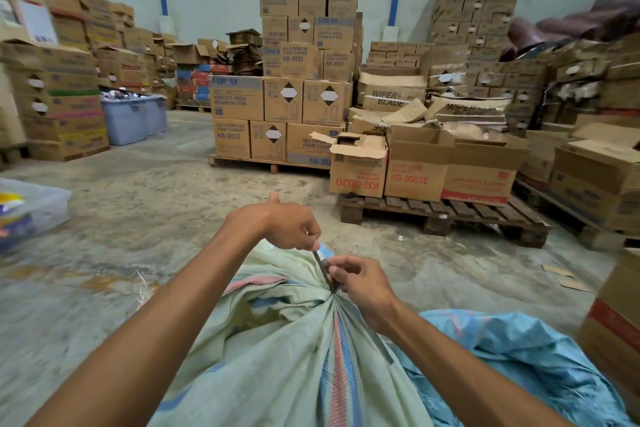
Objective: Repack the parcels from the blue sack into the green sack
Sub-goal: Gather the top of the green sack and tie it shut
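Note:
A full pale green woven sack (277,350) with blue and red stripes stands right below me, its mouth gathered into a tight neck. A thin dark tie strap (321,267) wraps that neck. My left hand (287,224) pinches the strap's upper end above the neck. My right hand (360,279) pinches the strap just beside the gathered fabric. The blue sack (519,357) lies crumpled and flat on the floor to the right of the green one. No parcels show; the green sack hides its contents.
Concrete floor (156,211) spreads ahead. A wooden pallet (450,215) with open cartons sits ahead right, tall stacks of boxes (304,62) behind it. A carton (616,322) stands at the right edge, a clear plastic bin (31,208) at the left.

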Motion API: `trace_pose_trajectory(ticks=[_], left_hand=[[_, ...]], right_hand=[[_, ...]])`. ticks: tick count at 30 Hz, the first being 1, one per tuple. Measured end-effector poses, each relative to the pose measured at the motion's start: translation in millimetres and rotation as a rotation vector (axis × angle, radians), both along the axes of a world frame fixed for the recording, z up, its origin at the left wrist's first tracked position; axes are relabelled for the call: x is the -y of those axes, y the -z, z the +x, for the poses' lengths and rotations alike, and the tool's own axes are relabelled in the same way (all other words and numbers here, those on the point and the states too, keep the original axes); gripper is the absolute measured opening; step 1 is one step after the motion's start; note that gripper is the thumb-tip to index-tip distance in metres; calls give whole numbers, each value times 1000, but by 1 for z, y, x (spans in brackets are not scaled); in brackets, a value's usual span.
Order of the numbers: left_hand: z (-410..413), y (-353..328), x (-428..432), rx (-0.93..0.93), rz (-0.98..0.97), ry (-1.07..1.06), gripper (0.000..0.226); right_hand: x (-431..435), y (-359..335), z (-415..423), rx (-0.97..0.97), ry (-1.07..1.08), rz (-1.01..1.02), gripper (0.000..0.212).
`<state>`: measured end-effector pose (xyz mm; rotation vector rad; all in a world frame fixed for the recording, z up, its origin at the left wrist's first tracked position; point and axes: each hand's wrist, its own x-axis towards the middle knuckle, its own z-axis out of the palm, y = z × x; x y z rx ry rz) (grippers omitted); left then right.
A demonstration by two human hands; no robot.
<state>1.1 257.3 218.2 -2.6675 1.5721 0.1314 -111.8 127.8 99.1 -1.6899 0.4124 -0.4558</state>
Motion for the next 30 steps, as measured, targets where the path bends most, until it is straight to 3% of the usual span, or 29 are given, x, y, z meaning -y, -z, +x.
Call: trace_pose_trajectory(ticks=[4, 7, 9, 12, 16, 22, 26, 30], left_hand=[[3, 3, -3, -6, -23, 11, 39], [3, 3, -2, -8, -67, 28, 39], [3, 4, 0, 4, -104, 44, 39], [4, 9, 5, 86, -162, 64, 39], [9, 22, 8, 183, -247, 78, 33], [18, 56, 16, 62, -510, 103, 32], [11, 65, 22, -128, -594, 98, 34], [5, 80, 14, -758, -743, 9, 43]], right_hand=[[4, -2, -2, -40, -21, -195, 28], [6, -8, -3, -51, -60, -279, 24], [7, -12, -4, -26, -74, -251, 18], [7, -14, -8, -18, -110, -222, 33], [10, -17, -18, 0, -176, -57, 36], [16, -15, -22, -20, -245, 66, 41], [15, -13, -20, -9, -211, 114, 44], [18, -6, -18, 17, -97, 259, 49]])
